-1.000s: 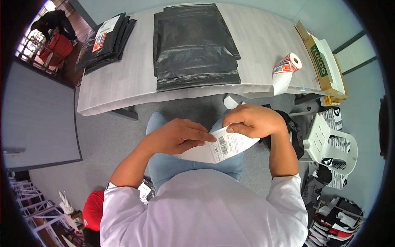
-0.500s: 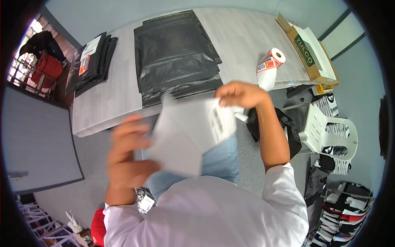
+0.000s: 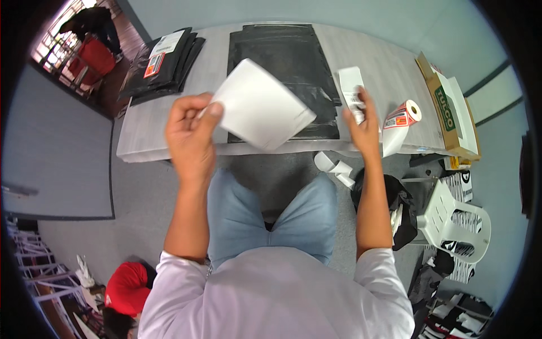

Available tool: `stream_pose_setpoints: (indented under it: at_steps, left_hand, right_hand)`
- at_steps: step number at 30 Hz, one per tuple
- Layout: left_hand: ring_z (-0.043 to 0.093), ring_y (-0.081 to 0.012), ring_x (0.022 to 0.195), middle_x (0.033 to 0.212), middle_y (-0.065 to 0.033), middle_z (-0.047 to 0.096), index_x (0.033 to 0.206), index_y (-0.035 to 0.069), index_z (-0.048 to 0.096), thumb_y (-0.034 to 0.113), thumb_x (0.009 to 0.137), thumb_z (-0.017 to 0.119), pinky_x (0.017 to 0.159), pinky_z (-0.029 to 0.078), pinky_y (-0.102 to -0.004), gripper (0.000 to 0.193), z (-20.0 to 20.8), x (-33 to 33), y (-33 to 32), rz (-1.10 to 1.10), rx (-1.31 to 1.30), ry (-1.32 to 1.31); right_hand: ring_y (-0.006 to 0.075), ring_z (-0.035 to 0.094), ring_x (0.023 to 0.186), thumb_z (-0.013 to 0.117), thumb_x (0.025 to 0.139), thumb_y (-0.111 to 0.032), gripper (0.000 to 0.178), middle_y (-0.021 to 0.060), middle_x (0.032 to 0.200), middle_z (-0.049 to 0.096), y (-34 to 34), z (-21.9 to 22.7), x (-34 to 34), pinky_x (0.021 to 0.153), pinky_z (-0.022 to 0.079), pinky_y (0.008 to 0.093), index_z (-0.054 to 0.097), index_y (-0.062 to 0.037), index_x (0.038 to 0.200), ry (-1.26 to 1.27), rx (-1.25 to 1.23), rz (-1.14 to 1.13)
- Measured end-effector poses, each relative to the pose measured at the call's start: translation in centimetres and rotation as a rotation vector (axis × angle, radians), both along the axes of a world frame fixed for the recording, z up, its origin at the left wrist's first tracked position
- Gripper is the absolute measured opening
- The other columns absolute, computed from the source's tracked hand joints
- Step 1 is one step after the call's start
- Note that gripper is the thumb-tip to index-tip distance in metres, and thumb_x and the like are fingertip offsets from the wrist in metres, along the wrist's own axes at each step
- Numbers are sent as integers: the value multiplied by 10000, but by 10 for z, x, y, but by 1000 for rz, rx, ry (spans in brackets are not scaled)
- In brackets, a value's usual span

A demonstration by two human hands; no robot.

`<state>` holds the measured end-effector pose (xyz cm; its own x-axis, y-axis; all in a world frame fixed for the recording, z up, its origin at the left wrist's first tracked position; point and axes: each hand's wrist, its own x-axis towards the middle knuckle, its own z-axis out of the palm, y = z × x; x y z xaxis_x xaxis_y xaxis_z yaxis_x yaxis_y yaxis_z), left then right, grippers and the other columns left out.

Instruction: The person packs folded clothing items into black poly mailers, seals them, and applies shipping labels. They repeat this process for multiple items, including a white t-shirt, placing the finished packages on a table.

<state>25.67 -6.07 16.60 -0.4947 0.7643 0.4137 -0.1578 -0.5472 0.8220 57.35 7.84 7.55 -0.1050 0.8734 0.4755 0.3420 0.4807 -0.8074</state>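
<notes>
A white, four-cornered paper sheet (image 3: pixel 262 107) is held up, tilted, over the front part of a pale grey wood-grain table (image 3: pixel 389 70). The left hand (image 3: pixel 195 124) pinches its left corner between thumb and fingers. The right hand (image 3: pixel 363 121), blurred, is at the lower end of a narrow white printed paper strip (image 3: pixel 350 79); whether it grips or only touches it, I cannot tell. Behind the sheet lie large flat black plastic bags (image 3: pixel 307 65). Farther left is a stack of smaller black plastic parcels (image 3: pixel 178 65); right of the right hand, a red-and-white label roll (image 3: pixel 402 116), then a brown-and-green cardboard box (image 3: pixel 443 107).
</notes>
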Motion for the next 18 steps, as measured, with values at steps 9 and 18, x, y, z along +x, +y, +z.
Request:
stream_pose_setpoints:
  at_steps: [9,18]
  left_hand:
    - [616,-102,920,1045,-83,637,1129,7,547,-21,876,694,835,484,-225,294,-11,37,47,-233,23,-243]
    - [557,-48,703,803,10,626,950,44,618,75,901,696,654,440,-192,97,-52,7,60,-210,-276,-6]
  right_hand:
    - [200,541,1207,833,777,-137,766,111,1315,544,-20,27,-79,1015,462,329,422,-12,1412,625,-566,629]
    - [89,634,813,727,876,-67,228,42,901,710,-17,41,-85,732,505,249,694,8,1088,392,-440,270]
